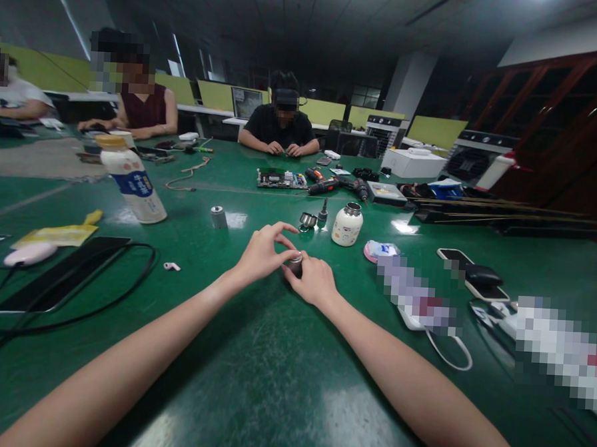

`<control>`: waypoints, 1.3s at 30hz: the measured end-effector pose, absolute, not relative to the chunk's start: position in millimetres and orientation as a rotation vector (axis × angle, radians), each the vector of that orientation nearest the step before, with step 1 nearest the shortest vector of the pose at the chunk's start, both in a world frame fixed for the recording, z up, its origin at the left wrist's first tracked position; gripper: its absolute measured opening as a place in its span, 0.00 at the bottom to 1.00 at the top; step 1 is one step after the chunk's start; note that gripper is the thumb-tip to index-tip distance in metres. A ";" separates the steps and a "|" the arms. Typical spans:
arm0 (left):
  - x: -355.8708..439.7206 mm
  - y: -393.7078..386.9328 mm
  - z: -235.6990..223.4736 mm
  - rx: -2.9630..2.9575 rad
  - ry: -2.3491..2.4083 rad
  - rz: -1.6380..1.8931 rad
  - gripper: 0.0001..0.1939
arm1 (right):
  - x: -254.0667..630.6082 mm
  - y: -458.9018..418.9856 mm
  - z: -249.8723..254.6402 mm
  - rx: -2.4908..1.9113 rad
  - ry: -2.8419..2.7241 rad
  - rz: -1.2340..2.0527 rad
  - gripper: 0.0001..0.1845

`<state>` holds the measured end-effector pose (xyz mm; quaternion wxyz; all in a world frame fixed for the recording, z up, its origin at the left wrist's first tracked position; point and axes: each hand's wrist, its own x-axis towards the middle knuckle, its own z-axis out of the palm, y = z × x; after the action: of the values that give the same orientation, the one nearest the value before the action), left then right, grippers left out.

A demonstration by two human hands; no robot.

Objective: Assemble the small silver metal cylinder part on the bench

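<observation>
My right hand (316, 281) is closed around a small grey metal cylinder (295, 266) on the green table, thumb on its near side. Over it, my left hand (267, 252) has its fingers curved and apart, with the thumb tip at the cylinder's top rim. A similar grey cylinder (219, 217) stands upright to the left. Just beyond my hands are a shiny metal cap-like piece (307, 220) and a dark, narrow-tipped piece (323, 215). Right of these stands a cream bottle (347, 226) with an uncovered metal neck. The grasped cylinder is partly hidden by my fingers.
A drink bottle (135, 185), black tablet (66, 271) with cables and white earbud (172, 266) lie left. A circuit board (281, 178) and power drills (325, 185) lie beyond; a phone (456, 262) lies right. A person (279, 126) sits opposite, others further left.
</observation>
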<state>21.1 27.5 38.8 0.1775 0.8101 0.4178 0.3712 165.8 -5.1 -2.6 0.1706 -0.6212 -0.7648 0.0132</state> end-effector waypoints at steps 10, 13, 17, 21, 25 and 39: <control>22.4 30.3 31.6 2.208 1.073 1.001 0.20 | 165.4 -4.0 -2.8 -1.774 -2.173 0.055 0.23; 18.3 35.9 35.5 2.074 1.010 0.885 0.21 | 165.9 -3.7 -3.6 -1.762 -2.160 0.050 0.25; 9.7 41.0 44.5 2.074 0.997 0.795 0.23 | 165.9 -4.3 -3.6 -1.766 -2.152 0.052 0.23; 5.0 40.0 50.7 2.144 0.985 0.791 0.25 | 165.4 -5.2 -3.1 -1.776 -2.158 0.045 0.22; 8.8 34.6 50.7 2.200 1.069 0.871 0.24 | 165.5 -5.1 -2.7 -1.778 -2.159 0.065 0.21; 22.0 27.7 38.1 2.294 1.210 1.025 0.17 | 166.7 -4.0 -1.7 -1.773 -2.184 0.098 0.23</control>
<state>22.0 27.7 38.1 0.1755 0.8098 0.4273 0.3617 166.7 -4.0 -1.7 0.1628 -0.6215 -0.7655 0.0344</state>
